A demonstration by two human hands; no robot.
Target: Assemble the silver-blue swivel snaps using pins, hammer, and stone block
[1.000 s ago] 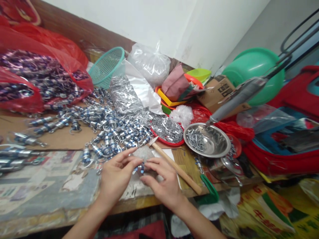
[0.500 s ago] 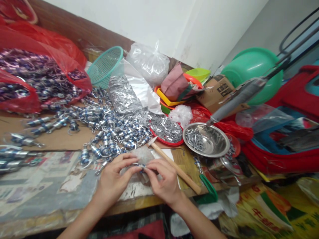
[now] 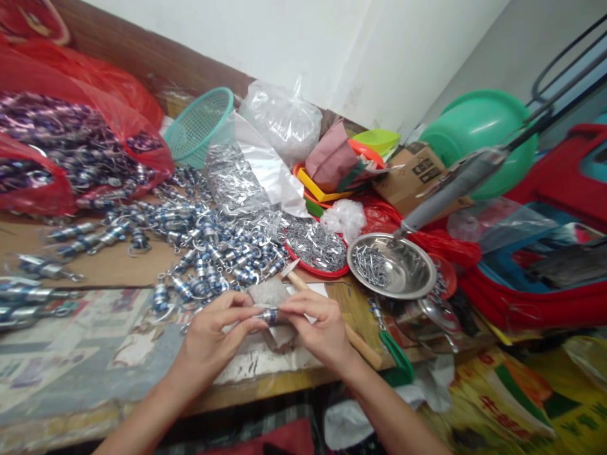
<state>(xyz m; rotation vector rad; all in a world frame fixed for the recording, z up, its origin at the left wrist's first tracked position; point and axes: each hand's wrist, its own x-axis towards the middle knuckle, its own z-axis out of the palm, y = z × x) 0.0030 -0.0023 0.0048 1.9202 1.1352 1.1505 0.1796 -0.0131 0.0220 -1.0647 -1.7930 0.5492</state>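
Observation:
Between the fingertips of both hands is a small silver and blue expansion bolt [image 3: 269, 315], held level. My left hand [image 3: 221, 328] pinches its left end, and my right hand [image 3: 318, 325] has closed on its right end. Just below and behind them stands a grey block [image 3: 269, 292], partly covered by the fingers. A hammer with a wooden handle [image 3: 363, 347] lies beyond and to the right, its middle hidden by my right hand. Farther left, a heap of similar silver and blue bolts with hooks [image 3: 213, 253] spreads over the table.
A red tray of flat metal pieces [image 3: 317, 243] sits behind the block. To its right stands a steel bowl [image 3: 412, 272] with pins inside. A grey-gripped lever [image 3: 450, 186] slants over the bowl. Red bags of purple bolts [image 3: 57, 139] fill the back left.
Both hands have shifted slightly apart, and more of the bolt shows between them. My right hand now covers the middle of the hammer's handle.

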